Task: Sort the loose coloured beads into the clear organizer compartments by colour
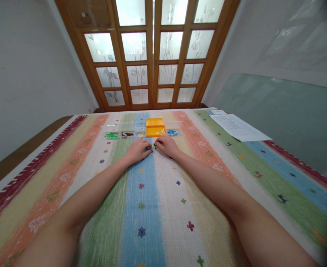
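Note:
My left hand [138, 150] and my right hand [166, 145] face each other over the striped tablecloth, fingers bent inward. Between their fingertips are a few tiny dark and green pieces [154, 147], too small to make out well. Both hands have their fingers pressed close around these pieces. Just beyond stands an open orange box [154, 122] with white pieces in its near part. Left of it, clear compartments hold green pieces [112, 135], dark red pieces [127, 134] and yellow pieces [140, 134]. Blue pieces [173, 132] lie in a compartment on the right.
Printed paper sheets [235, 127] lie at the table's back right, beside a pale green glass-like panel [280, 115]. The patterned tablecloth [144, 222] covers the table. Wooden doors with glass panes [155, 63] stand behind.

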{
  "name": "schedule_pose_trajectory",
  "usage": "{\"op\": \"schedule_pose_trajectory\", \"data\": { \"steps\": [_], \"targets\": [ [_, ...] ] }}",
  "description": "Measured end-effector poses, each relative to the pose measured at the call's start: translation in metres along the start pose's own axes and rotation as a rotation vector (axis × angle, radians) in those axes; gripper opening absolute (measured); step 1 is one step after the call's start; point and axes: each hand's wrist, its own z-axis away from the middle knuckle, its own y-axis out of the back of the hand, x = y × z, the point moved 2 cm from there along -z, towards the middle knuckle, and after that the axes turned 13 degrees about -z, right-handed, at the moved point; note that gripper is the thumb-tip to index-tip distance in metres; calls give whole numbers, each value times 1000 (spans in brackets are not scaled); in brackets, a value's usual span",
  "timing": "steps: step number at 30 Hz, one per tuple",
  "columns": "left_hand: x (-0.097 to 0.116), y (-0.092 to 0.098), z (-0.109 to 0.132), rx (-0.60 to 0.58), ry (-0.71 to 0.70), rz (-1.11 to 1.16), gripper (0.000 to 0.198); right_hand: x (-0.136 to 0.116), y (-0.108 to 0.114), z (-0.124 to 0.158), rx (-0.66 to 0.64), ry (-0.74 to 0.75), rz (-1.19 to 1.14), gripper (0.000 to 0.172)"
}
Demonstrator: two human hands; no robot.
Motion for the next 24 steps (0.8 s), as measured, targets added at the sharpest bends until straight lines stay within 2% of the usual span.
{"op": "schedule_pose_trajectory", "data": {
  "steps": [5, 11, 16, 21, 24],
  "targets": [
    [3, -2, -1, -11, -49, -32, 19, 1, 0, 0, 6, -4, -5, 17],
    [-9, 0, -1, 39, 52, 11, 18, 5, 1, -1, 18, -32, -32, 17],
    [-44, 4, 2, 138, 261, -3, 16, 7, 2, -2, 35, -52, -50, 18],
    [-86, 8, 9, 247, 569, -49, 20, 9, 1, -2, 31, -61, -36, 19],
    [-102, 7, 15, 267, 688, -77, 22, 11, 0, -1, 32, -50, -30, 19]
  ]
}}
